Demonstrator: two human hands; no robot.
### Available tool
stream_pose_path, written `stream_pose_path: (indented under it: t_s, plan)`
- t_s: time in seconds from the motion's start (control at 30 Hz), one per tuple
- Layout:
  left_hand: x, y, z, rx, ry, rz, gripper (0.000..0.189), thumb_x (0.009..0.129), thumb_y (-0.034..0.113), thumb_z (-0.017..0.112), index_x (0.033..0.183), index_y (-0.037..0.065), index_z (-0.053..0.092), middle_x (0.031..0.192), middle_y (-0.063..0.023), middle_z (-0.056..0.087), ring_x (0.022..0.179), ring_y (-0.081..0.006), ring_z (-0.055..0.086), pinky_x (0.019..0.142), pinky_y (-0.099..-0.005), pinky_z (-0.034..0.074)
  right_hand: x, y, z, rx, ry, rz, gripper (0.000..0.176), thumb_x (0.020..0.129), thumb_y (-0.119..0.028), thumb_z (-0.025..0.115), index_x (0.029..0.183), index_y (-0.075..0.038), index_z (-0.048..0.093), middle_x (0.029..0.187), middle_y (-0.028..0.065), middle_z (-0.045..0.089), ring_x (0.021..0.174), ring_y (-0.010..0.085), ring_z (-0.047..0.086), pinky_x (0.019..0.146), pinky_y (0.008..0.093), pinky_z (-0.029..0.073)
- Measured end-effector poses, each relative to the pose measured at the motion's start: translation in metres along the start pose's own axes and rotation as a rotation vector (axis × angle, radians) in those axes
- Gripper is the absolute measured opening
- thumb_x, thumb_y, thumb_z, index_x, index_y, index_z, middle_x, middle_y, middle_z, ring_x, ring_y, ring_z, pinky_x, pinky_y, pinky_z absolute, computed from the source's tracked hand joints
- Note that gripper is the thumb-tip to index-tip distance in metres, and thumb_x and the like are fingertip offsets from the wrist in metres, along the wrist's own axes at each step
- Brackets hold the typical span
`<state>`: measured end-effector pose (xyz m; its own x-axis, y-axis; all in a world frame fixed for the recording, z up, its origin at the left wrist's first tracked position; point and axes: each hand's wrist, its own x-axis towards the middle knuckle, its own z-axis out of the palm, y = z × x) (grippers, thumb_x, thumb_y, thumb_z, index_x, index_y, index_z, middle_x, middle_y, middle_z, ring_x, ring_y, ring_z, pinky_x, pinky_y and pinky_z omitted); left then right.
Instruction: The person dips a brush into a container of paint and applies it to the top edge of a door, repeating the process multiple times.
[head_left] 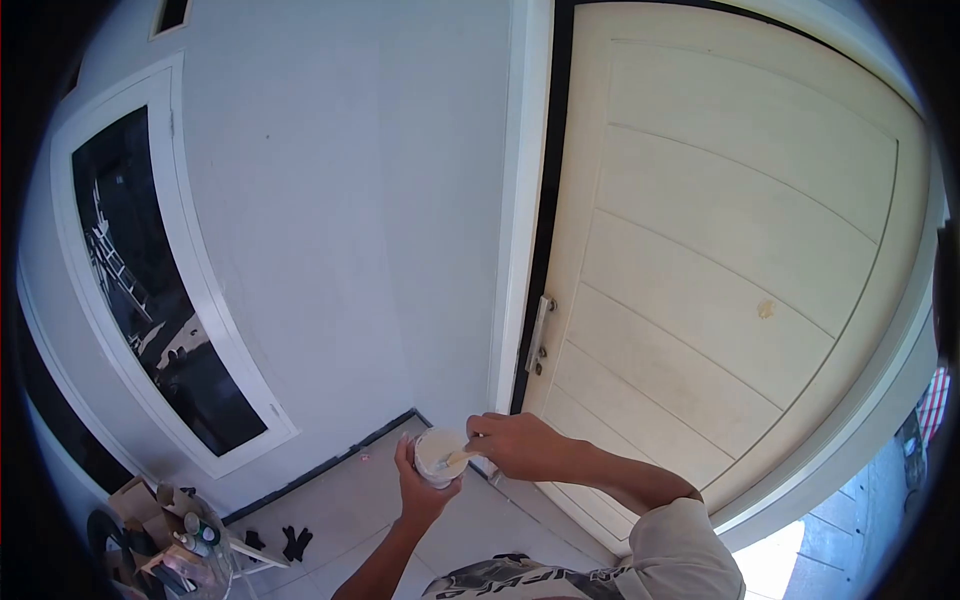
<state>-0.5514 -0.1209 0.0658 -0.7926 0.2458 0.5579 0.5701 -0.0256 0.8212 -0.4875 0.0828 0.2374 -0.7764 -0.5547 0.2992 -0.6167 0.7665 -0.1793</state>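
My left hand [420, 492] is wrapped round a small white tub [432, 446], held up in front of my body with its mouth facing me. The fingers of my right hand [512, 446] are closed on a pale-handled paintbrush [459, 458]. The brush's lower end reaches over the rim into the tub, where it is too small to make out clearly. Behind my right arm stands a cream panelled door [690, 200] with a tan patch [766, 309] on its surface.
A long metal door handle [540, 335] is near the dark door edge. To the left are a grey-white wall [330, 200] and a white-framed window [160, 260]. A cluttered small table [240, 556] with a cardboard box [140, 505] stands lower left, beside dark gloves [297, 543] on the tiled floor.
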Motion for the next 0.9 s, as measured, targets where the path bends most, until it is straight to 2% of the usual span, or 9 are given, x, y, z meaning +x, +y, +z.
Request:
stream_pose_path:
  t_s: [0.13,0.2,0.33,0.47,0.57,0.63,0.77,0.83,0.9]
  plan:
    - [0.019,-0.013,0.04,-0.05,-0.065,-0.007,0.114,0.063,0.005,0.087,0.149,0.002,0.011,0.134,-0.0226,0.044,0.126,-0.0309,0.05,0.108,-0.041,0.04,-0.027,0.027,-0.021,-0.048,-0.005,0.084,0.026,0.078,0.003,0.063,0.104,-0.002,0.068,0.104,0.0071,0.056,0.101,0.0229,0.061,0.071,0.0352,0.057]
    - [0.032,-0.015,0.061,-0.073,-0.122,0.0,0.116,0.063,0.0,0.085,0.151,0.006,0.009,0.135,-0.0184,0.043,0.126,-0.0294,0.05,0.107,-0.0414,0.042,-0.039,0.043,-0.028,-0.058,0.029,0.123,0.027,0.078,0.003,0.064,0.104,-0.002,0.068,0.103,0.0071,0.056,0.1,0.0231,0.061,0.071,0.0355,0.057]
    - [0.055,-0.016,0.099,-0.088,-0.174,0.009,0.115,0.064,0.0,0.085,0.151,0.006,0.009,0.134,-0.0182,0.044,0.125,-0.0296,0.05,0.107,-0.041,0.042,-0.059,0.063,-0.043,-0.121,0.122,0.224,0.027,0.077,0.002,0.064,0.104,-0.003,0.068,0.1,0.0068,0.056,0.097,0.0231,0.062,0.071,0.0363,0.056]
    - [0.072,-0.023,0.135,-0.113,-0.197,0.014,0.117,0.064,0.001,0.086,0.151,0.007,0.008,0.133,-0.0184,0.044,0.125,-0.0299,0.05,0.109,-0.0424,0.041,-0.08,0.087,-0.054,-0.126,0.118,0.265,0.026,0.077,0.002,0.064,0.102,-0.003,0.069,0.099,0.0066,0.057,0.096,0.0233,0.063,0.071,0.0371,0.056]
    - [0.08,-0.025,0.159,-0.118,-0.206,0.02,0.118,0.064,0.002,0.086,0.152,0.007,0.008,0.134,-0.0186,0.044,0.126,-0.0303,0.05,0.109,-0.0431,0.04,-0.09,0.107,-0.058,-0.153,0.119,0.29,0.016,0.083,-0.004,0.064,0.098,-0.008,0.071,0.097,0.004,0.061,0.091,0.0218,0.064,0.067,0.0364,0.056]
    - [0.086,-0.029,0.173,-0.141,-0.213,0.016,0.118,0.064,0.002,0.086,0.152,0.007,0.007,0.134,-0.0186,0.044,0.126,-0.0305,0.05,0.11,-0.0435,0.04,-0.094,0.117,-0.056,-0.136,0.181,0.306,0.016,0.082,-0.005,0.066,0.097,-0.008,0.071,0.099,0.0032,0.061,0.09,0.0216,0.064,0.068,0.0356,0.056]
    - [0.099,-0.038,0.193,-0.191,-0.221,-0.009,0.118,0.064,0.003,0.086,0.152,0.007,0.007,0.135,-0.0191,0.044,0.127,-0.0307,0.05,0.11,-0.0433,0.039,-0.1,0.138,-0.059,-0.148,0.167,0.341,0.016,0.081,-0.004,0.068,0.096,-0.009,0.071,0.098,0.0027,0.061,0.089,0.0217,0.065,0.069,0.0348,0.056]
    - [0.104,-0.037,0.196,-0.175,-0.23,0.031,0.118,0.064,0.003,0.086,0.152,0.008,0.008,0.135,-0.0194,0.044,0.127,-0.0308,0.05,0.11,-0.0432,0.04,-0.1,0.143,-0.062,-0.119,0.175,0.336,0.022,0.077,0.0,0.064,0.097,-0.005,0.07,0.096,0.0072,0.059,0.093,0.0249,0.064,0.07,0.0388,0.056]
    - [0.12,-0.036,0.199,-0.168,-0.241,0.042,0.118,0.064,0.003,0.085,0.152,0.008,0.008,0.135,-0.0193,0.045,0.127,-0.0309,0.05,0.109,-0.043,0.04,-0.094,0.144,-0.066,-0.114,0.265,0.396,0.018,0.08,-0.002,0.068,0.096,-0.008,0.069,0.095,0.0048,0.062,0.085,0.0252,0.065,0.069,0.0372,0.055]
